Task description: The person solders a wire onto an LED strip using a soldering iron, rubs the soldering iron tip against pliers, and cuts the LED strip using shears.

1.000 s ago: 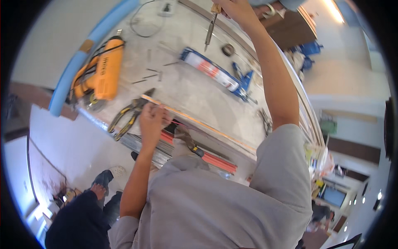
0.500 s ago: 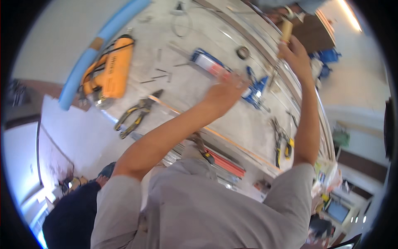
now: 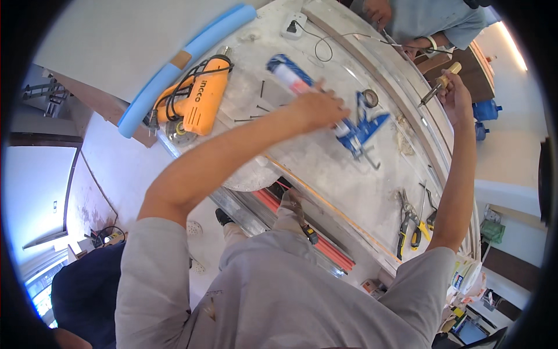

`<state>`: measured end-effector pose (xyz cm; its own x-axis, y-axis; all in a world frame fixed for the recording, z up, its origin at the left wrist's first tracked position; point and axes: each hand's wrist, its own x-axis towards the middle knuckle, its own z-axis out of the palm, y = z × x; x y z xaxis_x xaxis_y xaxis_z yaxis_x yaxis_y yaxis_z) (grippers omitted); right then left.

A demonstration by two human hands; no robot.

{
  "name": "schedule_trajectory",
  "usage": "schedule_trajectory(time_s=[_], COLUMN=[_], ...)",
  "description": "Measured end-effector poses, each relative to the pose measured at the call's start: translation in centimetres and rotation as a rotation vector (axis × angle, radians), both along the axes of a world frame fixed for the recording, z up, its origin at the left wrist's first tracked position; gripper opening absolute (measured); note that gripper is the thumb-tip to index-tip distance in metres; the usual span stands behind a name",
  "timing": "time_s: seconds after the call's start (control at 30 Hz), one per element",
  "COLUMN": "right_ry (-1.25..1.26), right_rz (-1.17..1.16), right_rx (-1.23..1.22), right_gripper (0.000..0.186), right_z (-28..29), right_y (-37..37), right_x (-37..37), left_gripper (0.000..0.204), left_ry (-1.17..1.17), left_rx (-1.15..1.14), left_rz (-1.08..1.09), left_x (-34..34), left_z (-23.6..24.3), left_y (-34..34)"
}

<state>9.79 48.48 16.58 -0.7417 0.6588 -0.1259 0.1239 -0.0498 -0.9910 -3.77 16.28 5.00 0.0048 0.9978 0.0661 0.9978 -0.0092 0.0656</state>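
My right hand [image 3: 458, 102] is raised at the far right, closed round the pale wooden handle of what looks like a soldering iron [image 3: 444, 82]. Its metal shaft slants down to the left over the table edge. My left hand [image 3: 321, 109] lies across the middle of a blue caulking gun [image 3: 361, 132] loaded with a tube, its fingers bent over the tube and slightly blurred. Palm and wrist hide that middle stretch. Beside the gun's trigger end rests a roll of tape [image 3: 369, 98]. A thin dark cord [image 3: 332, 43] runs from a white socket block [image 3: 293, 27] toward the iron.
On the left lie an orange heat gun [image 3: 208, 96], a blue foam tube [image 3: 152, 87] and several loose screws or nails [image 3: 262, 88]. Yellow-and-black pliers [image 3: 404, 230] rest near the right edge. Another person's hand [image 3: 419, 45] is across the table. Long metal profiles [image 3: 372, 52] line the far edge.
My right hand has moved outward to the right, turning the iron so its shaft slants left. The caulking gun has shifted somewhat left under my left hand. The whole view has shifted too.
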Motion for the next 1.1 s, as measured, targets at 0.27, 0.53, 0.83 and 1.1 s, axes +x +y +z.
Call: schedule_trajectory(time_s=[0.27, 0.53, 0.83, 1.1], right_ry=[0.168, 0.269, 0.256, 0.178], right_rz=[0.020, 0.079, 0.064, 0.035], right_rx=[-0.078, -0.068, -0.064, 0.369], right_gripper=[0.017, 0.019, 0.019, 0.028], right_z=[-2.6, -3.7, -3.3, -5.7], right_y=[-5.1, -4.7, -4.1, -11.5], right_x=[-2.7, -3.6, -3.5, -2.9], left_gripper=[0.053, 0.043, 0.036, 0.036], left_ry=[0.095, 0.130, 0.187, 0.239], left_rx=[-0.024, 0.004, 0.184, 0.109], left_rz=[0.068, -0.020, -0.076, 0.051], left_x=[-9.0, -7.3, -6.1, -7.5], left_z=[-1.1, -0.4, -1.2, -4.2], left_y=[-2.4, -2.9, -3.1, -2.9])
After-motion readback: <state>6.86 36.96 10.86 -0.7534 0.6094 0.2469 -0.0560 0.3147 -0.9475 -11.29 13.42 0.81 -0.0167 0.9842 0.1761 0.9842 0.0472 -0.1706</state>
